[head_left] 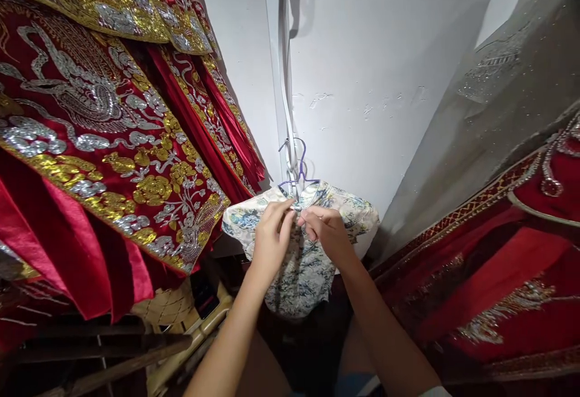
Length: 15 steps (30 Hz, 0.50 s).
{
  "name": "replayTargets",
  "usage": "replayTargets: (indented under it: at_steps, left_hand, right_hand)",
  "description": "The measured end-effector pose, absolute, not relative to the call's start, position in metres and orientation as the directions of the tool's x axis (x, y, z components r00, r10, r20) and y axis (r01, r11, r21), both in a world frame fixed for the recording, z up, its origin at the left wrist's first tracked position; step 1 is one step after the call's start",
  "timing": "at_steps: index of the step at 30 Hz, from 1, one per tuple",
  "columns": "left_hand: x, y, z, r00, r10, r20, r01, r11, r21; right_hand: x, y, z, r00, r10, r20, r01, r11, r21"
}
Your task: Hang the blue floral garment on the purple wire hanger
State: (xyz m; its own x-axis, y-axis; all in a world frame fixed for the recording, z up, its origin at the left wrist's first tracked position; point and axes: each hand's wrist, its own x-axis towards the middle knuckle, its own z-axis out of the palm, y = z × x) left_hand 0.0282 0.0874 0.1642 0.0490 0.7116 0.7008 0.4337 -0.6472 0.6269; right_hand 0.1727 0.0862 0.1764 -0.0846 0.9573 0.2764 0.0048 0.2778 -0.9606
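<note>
A short-sleeved shirt (296, 285) with a blue, green and yellow print on cream hangs in front of me on a purple clothes hanger (302, 158). My left hand (273, 228) is at the shirt's front just below the collar, thumb and fingertips drawn together on the cloth's edge. Opposite it, my right hand (330, 232) pinches the front edge by the neckline, its other fingers curled in. The two sets of fingertips nearly meet. Whatever small part lies between them is hidden.
Red cloth with gold and silver sequin embroidery (113, 143) hangs on the left. More red embroidered fabric (489, 288) is at right. A white metal pole (274, 34) stands before the white wall (385, 40). A bamboo chair (206, 327) sits low on the left.
</note>
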Motion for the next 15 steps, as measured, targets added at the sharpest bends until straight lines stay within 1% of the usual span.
replayTargets:
  at_steps: [2, 3, 4, 5, 6, 7, 8, 9, 10, 11, 12, 13, 14, 15]
  left_hand:
    - [0.033, 0.097, 0.181, 0.136, 0.656, 0.743, 0.491, -0.696, 0.524]
    - [0.034, 0.099, 0.186, 0.141, 0.625, 0.768, 0.511, -0.711, 0.484]
    - [0.032, 0.101, 0.188, 0.111, 0.595, 0.796, 0.531, -0.713, 0.458]
    - [0.029, 0.102, 0.188, 0.039, 0.567, 0.823, 0.551, -0.699, 0.456]
    - [0.022, 0.103, 0.186, -0.071, 0.543, 0.837, 0.561, -0.672, 0.484]
    - [0.012, 0.104, 0.182, -0.207, 0.521, 0.828, 0.549, -0.639, 0.540]
    - [0.001, 0.106, 0.176, -0.354, 0.508, 0.786, 0.502, -0.605, 0.617]
    - [-0.013, 0.109, 0.168, -0.494, 0.509, 0.705, 0.409, -0.580, 0.704]
    - [-0.027, 0.112, 0.159, -0.601, 0.528, 0.600, 0.279, -0.565, 0.776]
    - [-0.040, 0.116, 0.148, -0.674, 0.572, 0.467, 0.116, -0.543, 0.832]
    - [-0.052, 0.120, 0.137, -0.706, 0.633, 0.317, -0.073, -0.510, 0.857]
    - [-0.061, 0.124, 0.126, -0.677, 0.712, 0.187, -0.227, -0.443, 0.867]
    - [-0.067, 0.127, 0.115, -0.625, 0.775, 0.091, -0.330, -0.369, 0.869]
    - [-0.068, 0.130, 0.104, -0.570, 0.821, 0.026, -0.392, -0.300, 0.870]
  right_hand:
    - [0.173, 0.093, 0.171, -0.026, 0.951, 0.308, 0.075, 0.310, -0.948]
    - [0.172, 0.096, 0.166, 0.001, 0.945, 0.328, 0.120, 0.325, -0.938]
    - [0.172, 0.100, 0.159, 0.012, 0.940, 0.340, 0.161, 0.333, -0.929]
    - [0.172, 0.102, 0.151, 0.002, 0.941, 0.339, 0.190, 0.333, -0.924]
    - [0.172, 0.103, 0.141, -0.026, 0.945, 0.327, 0.200, 0.325, -0.924]
    - [0.172, 0.103, 0.131, -0.063, 0.951, 0.301, 0.186, 0.308, -0.933]
    - [0.172, 0.101, 0.121, -0.103, 0.959, 0.266, 0.150, 0.279, -0.949]
    - [0.172, 0.097, 0.112, -0.136, 0.965, 0.225, 0.097, 0.239, -0.966]
    - [0.172, 0.093, 0.104, -0.165, 0.969, 0.183, 0.037, 0.192, -0.981]
    - [0.172, 0.087, 0.097, -0.195, 0.970, 0.143, -0.022, 0.142, -0.990]
    - [0.171, 0.082, 0.091, -0.226, 0.968, 0.107, -0.072, 0.093, -0.993]
    - [0.171, 0.076, 0.087, -0.255, 0.964, 0.078, -0.111, 0.051, -0.992]
    - [0.170, 0.070, 0.083, -0.281, 0.958, 0.059, -0.141, 0.019, -0.990]
    - [0.170, 0.066, 0.080, -0.301, 0.952, 0.047, -0.164, -0.003, -0.987]
